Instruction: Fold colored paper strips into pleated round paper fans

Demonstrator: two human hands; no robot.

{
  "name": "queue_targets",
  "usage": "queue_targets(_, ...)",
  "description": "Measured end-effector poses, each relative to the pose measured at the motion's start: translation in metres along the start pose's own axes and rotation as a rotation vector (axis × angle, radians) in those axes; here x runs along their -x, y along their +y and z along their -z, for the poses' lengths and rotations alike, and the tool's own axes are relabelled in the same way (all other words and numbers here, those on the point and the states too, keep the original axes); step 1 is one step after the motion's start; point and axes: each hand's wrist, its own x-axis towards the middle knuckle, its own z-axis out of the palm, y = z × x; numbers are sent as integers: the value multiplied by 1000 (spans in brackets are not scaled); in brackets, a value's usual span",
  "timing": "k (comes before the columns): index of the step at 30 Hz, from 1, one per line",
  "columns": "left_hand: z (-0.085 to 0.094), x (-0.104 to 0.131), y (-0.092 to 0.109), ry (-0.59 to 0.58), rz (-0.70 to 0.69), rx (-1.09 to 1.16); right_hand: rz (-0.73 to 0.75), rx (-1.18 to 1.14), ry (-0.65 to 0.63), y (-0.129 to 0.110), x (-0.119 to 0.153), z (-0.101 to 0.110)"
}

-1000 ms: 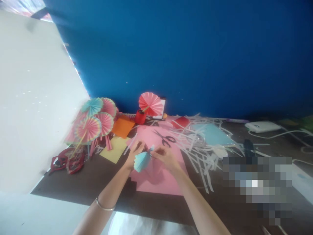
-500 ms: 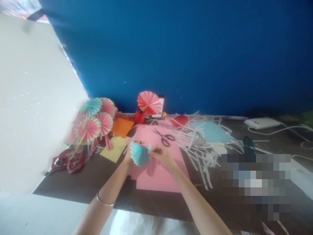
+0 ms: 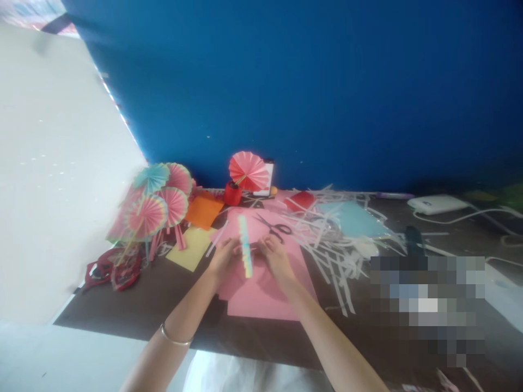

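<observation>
A small pleated paper fan (image 3: 245, 247) in light blue with yellow edging stands edge-on between my hands, above a pink sheet (image 3: 265, 302). My left hand (image 3: 224, 256) is closed at the fan's left side, its fingers partly hidden. On the right, my right hand (image 3: 275, 256) pinches with thumb and fingers curled at the end of a thin strip running from the fan. What exactly this strip is, I cannot make out. Dark-handled scissors (image 3: 278, 228) lie on the pink paper just beyond my right hand.
Finished paper fans (image 3: 146, 215) are clustered at the left, behind red-framed glasses (image 3: 112, 269). Orange (image 3: 204, 211) and yellow sheets (image 3: 190, 250) lie beside them. A red pot (image 3: 232, 193) holds a pink fan (image 3: 249, 171). White paper strips (image 3: 337, 256) are strewn to the right.
The blue fan has turned from showing its pleated face to edge-on. My right hand has shifted slightly right, away from the fan's edge.
</observation>
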Motion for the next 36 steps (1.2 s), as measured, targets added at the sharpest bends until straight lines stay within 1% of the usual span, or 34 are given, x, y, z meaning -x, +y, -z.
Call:
queue_targets(2, -5, 0, 3, 8, 26, 108, 21, -53, 48, -1, 1, 0)
queue_targets(4, -9, 0, 5, 34, 43, 187, 48, -105, 48, -1, 0, -1)
queue_targets(6, -11, -1, 7, 74, 41, 198, 26, -116, 16, 0, -2, -3)
queue_targets(9, -11, -2, 7, 89, 27, 168, -26, -101, 27, 2, -5, -3)
queue_targets(12, -8, -2, 5, 49, -30, 125, 37, -96, 28, 3, -8, -2)
queue_targets(14, -7, -2, 3, 31, -93, 65, 105, -56, 35, 3, -8, -1)
queue_targets(16, -6, 0, 2, 31, -174, -38, 143, -1, 79, 4, -9, 0)
queue_targets(18, -6, 2, 2, 50, -266, -160, 149, 41, 119, 6, -8, 2)
queue_targets(21, -6, 6, 4, 63, -392, -331, 161, 78, 141, 6, -7, 3)
queue_targets(24, -8, 11, 9, 63, -478, -467, 183, 109, 148, 4, -4, 2)
queue_targets(26, -9, 14, 11, 56, -518, -515, 199, 155, 140, -1, -2, 0)
queue_targets(29, -9, 16, 11, 31, -510, -516, 243, 241, 135, -8, 2, -2)
queue_targets(36, -11, 15, 10, 60, -362, -369, 297, 304, 145, -14, 6, -4)
